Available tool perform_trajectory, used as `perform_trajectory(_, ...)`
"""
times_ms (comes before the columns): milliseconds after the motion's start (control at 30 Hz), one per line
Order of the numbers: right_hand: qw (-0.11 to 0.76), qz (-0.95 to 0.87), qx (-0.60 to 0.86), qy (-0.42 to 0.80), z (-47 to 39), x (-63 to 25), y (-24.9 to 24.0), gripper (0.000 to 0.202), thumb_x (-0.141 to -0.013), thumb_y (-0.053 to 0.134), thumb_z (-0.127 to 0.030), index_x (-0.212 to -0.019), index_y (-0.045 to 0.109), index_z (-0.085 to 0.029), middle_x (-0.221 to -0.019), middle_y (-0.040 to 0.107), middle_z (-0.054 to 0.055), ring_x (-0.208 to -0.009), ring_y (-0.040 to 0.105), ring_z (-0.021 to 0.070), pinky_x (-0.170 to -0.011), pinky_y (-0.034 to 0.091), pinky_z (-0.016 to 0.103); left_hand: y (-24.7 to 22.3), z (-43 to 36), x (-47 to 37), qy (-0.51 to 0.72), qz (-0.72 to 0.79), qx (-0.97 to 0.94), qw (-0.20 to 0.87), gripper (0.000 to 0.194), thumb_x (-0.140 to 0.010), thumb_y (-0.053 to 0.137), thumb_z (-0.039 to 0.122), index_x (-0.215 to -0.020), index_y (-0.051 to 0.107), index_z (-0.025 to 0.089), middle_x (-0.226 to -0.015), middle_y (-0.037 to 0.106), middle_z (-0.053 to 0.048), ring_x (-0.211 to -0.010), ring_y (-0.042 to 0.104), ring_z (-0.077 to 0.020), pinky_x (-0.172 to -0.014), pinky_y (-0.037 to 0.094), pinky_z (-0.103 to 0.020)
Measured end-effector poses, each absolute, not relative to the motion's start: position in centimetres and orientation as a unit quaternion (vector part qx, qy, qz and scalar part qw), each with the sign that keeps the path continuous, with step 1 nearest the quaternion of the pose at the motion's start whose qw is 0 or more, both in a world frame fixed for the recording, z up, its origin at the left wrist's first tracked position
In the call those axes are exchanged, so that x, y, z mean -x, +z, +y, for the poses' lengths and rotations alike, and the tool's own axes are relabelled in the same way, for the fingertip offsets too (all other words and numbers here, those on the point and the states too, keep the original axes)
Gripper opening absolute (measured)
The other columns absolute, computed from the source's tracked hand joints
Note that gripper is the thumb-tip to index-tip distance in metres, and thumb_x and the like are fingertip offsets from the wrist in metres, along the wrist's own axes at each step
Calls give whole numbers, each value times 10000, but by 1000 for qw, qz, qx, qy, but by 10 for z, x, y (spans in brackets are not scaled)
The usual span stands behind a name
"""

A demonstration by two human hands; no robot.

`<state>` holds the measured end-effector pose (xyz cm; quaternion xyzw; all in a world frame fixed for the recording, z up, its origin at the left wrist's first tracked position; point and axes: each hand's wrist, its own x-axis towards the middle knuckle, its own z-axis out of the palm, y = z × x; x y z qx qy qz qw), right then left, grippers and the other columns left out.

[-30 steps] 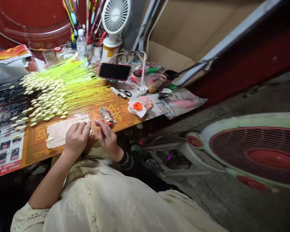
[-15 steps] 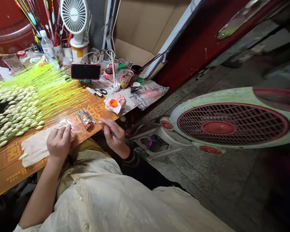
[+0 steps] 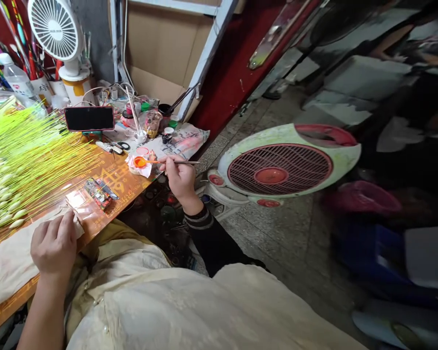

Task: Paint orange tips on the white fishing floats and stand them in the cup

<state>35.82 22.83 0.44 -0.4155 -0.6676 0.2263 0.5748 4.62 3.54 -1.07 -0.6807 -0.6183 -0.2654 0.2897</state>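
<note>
My right hand (image 3: pixel 181 179) is closed around a thin paintbrush (image 3: pixel 154 162), held nearly level. Its orange tip reaches into a small cup of orange paint (image 3: pixel 140 162) set on crumpled white tissue. My left hand (image 3: pixel 54 243) rests at the edge of a pale cloth (image 3: pixel 16 253), fingers curled in; whatever they hold is hidden. Beside the cloth lie many pale, bulb-shaped pieces with long yellow-green stems (image 3: pixel 47 160), which look like fishing floats. Between my hands sits a small paint-smeared block (image 3: pixel 99 193).
A phone (image 3: pixel 89 118) stands propped behind the stems, with scissors (image 3: pixel 121 145) near it. Small paint jars (image 3: pixel 167 138) crowd the table's back corner. A white desk fan (image 3: pixel 54 30) stands at the back left. A larger floor fan (image 3: pixel 281 165) is to the right of the table.
My right hand has moved up and forward from the table edge, bringing the brush tip into the orange paint. The camera view has swung right; my left hand stays by the cloth.
</note>
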Motion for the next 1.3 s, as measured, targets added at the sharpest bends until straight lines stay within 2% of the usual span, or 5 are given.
perform_trajectory(200, 536, -725, 383, 201, 249, -345, -1, 362, -1026, 463, -433, -894, 700, -193, -916, 760, 64, -785, 700, 164, -748, 539, 281, -12, 37, -45, -282, -627, 676, 265, 418, -928, 668, 212, -1343, 658, 254, -1041, 756, -98, -843, 644, -247, -791, 449, -403)
perform_trajectory(333, 504, -740, 399, 196, 255, -341, -8, 346, -1020, 473, -415, -905, 712, -192, -828, 749, 46, -704, 672, 156, -690, 519, 271, -12, 38, -44, -265, -618, 679, 293, 382, -925, 675, 211, -1306, 684, 220, -1012, 762, -106, -837, 640, -234, -794, 439, -376)
perform_trajectory(600, 526, -718, 399, 222, 245, -351, -9, 365, -1026, 475, -453, -956, 727, -200, -971, 784, 63, -785, 710, 157, -741, 549, 273, -9, 38, -46, -245, -611, 682, 318, 397, -908, 701, 198, -1303, 681, 185, -996, 772, -110, -849, 648, -242, -800, 450, -364)
perform_trajectory(933, 521, -704, 401, 268, 238, -367, -2, 329, -1001, 519, -446, -972, 726, -192, -838, 756, 28, -679, 662, 121, -679, 529, 249, -8, 39, -46, -239, -609, 682, 327, 357, -906, 699, 196, -1263, 695, 176, -983, 775, -107, -843, 648, -246, -798, 457, -363)
perform_trajectory(1300, 574, -610, 394, 378, 246, -355, -9, 503, -946, 552, -655, -928, 751, -193, -723, 725, 16, -508, 540, 90, -509, 450, 234, -8, 40, -45, -240, -605, 686, 325, 371, -913, 689, 209, -1282, 690, 179, -975, 772, -113, -846, 642, -248, -802, 454, -363)
